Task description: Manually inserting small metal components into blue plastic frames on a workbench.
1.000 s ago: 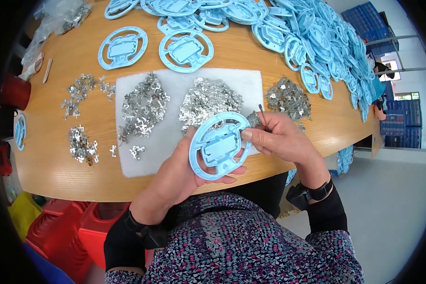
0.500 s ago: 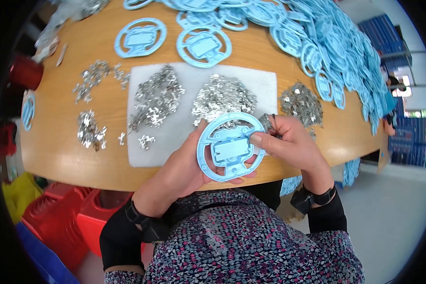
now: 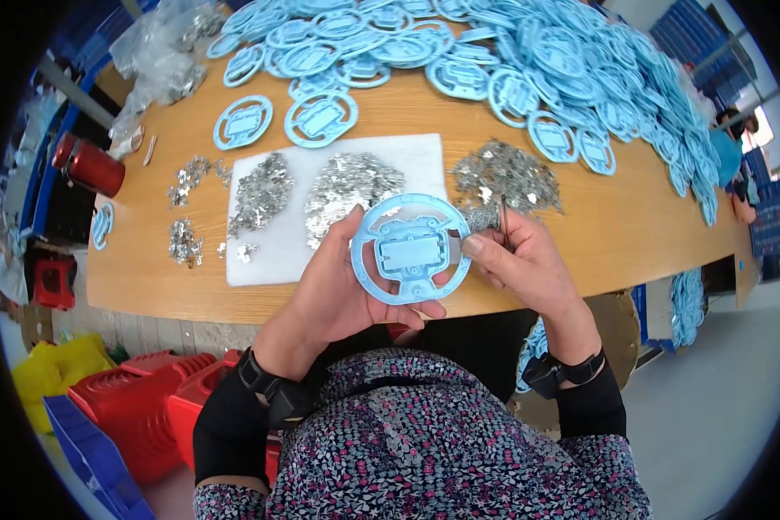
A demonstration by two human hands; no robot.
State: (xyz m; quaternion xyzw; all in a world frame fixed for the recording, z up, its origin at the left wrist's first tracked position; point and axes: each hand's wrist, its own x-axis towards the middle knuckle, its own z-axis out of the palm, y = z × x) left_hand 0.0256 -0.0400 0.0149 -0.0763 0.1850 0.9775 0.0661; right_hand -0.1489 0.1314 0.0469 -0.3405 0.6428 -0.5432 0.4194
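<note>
My left hand (image 3: 325, 282) holds a light blue plastic toy steering wheel (image 3: 410, 251) from its left side, fingers beneath it. The wheel's ribbed hollow side faces up, with a rectangular plate in the middle. My right hand (image 3: 524, 264) is closed at the wheel's right rim. A thin dark tool (image 3: 504, 217) sticks up from its fingers, its kind unclear. Between the thumb and the wheel's hub shows a small greyish piece (image 3: 456, 250), partly hidden. Just beyond lie flat silver metal pieces (image 3: 355, 184) heaped on a white foam sheet (image 3: 420, 160).
Blue steering wheels (image 3: 572, 65) are piled across the table's (image 3: 251, 305) far and right sides. More metal pieces lie in a heap (image 3: 507, 173) right of the sheet and in small clusters (image 3: 185, 243) to its left. Red stools (image 3: 139, 407) stand below left; a red flask (image 3: 87, 165) is far left.
The view has shifted, showing more of the far table. My right thumb has drawn back from the wheel's hub to its right rim. My left hand still holds the wheel.
</note>
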